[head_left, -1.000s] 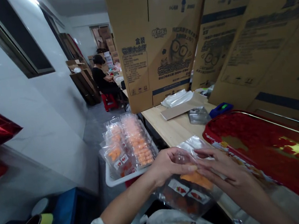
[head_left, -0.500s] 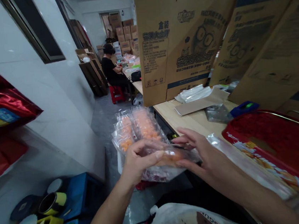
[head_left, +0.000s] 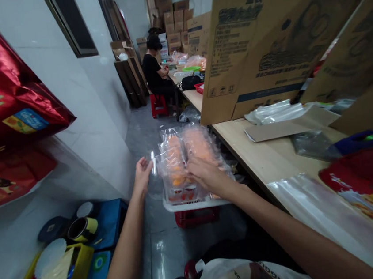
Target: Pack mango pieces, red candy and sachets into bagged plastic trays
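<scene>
Clear plastic packs with orange contents (head_left: 200,142) lie in two rows in a white basket (head_left: 193,205), which rests on a red stool (head_left: 196,217). My right hand (head_left: 205,173) reaches over the packs from the right, its fingers bent down at the near part of the rows; whether they pinch a pack is hidden. My left hand (head_left: 143,173) is raised just left of the basket, apart from the packs, with its fingers loosely curled and apart and nothing in them.
Tall cardboard sheets (head_left: 247,53) stand on the wooden table (head_left: 239,138) at right, near plastic bags. Red bags (head_left: 7,87) hang at left above blue stools (head_left: 106,219). A person (head_left: 156,71) sits farther back beside the table.
The clear pack that was between my hands is no longer there. My hands have moved apart, the right one onto the packs and the left one beside the basket. The view has shifted left.
</scene>
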The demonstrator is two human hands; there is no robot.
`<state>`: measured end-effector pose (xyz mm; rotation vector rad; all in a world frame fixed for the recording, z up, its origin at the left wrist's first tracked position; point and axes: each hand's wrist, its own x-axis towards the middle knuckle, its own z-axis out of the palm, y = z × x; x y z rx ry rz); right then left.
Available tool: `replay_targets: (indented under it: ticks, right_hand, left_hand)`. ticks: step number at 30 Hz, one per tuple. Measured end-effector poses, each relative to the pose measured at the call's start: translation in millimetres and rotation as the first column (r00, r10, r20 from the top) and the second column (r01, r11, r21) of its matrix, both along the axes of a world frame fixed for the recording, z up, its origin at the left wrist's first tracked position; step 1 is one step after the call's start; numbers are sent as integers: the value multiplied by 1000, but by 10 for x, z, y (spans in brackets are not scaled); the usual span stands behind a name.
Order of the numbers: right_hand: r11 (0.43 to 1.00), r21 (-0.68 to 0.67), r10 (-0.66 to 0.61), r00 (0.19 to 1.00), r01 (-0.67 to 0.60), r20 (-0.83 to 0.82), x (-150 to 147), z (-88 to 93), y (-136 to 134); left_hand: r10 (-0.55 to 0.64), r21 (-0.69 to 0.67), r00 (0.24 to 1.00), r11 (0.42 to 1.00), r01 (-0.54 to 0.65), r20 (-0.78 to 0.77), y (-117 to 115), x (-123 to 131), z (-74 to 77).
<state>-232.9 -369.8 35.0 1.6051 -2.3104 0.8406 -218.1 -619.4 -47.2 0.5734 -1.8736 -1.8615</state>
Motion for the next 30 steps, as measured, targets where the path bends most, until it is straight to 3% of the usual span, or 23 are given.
replay_targets:
  ticks: [4,7,12,18,22,24,26,28,29,30]
  right_hand:
    - [986,160,39,999,-36,-20,-212,-380,-120]
    - [970,241,25,1000,-26,10,-346,-597,-183]
    - [918,396,-21,999,36,-42,-365,-790,-259]
    - [847,493,-102,971,198,-214,-259,-925,-351]
    - [783,531,-244,945,324,-217,-296,-932,-371]
    - [751,546,-306,928,372,-212,-345,-922,-367]
    - [749,546,-323,926,375,-193,-404,-930,-360]
    - [776,528,-305,938,345,-164,-450,-948,-350]
    - [796,505,-297,943,332,-152,-459,-950,-343]
    - [821,472,-290,946,322,-142,-455,-940,-331]
  left_hand:
    - [-70,16,985,998,69,156,-130,-259,-547]
    - [-148,0,975,989,150,169,-90,-432,-723]
    - [-302,-60,952,950,305,57,128,-638,-713]
    - [-439,-40,898,898,437,-32,345,-603,-645]
    - [-443,-13,894,896,444,-62,257,-473,-637]
    - [-356,-10,930,934,357,-89,207,-340,-639]
    - [-158,-92,978,985,146,-134,201,-140,-641]
    - [-37,-301,984,953,-17,-173,257,98,-647]
    - [-106,-437,984,899,35,-140,307,209,-655]
    - [-259,-557,965,808,190,-47,369,301,-668]
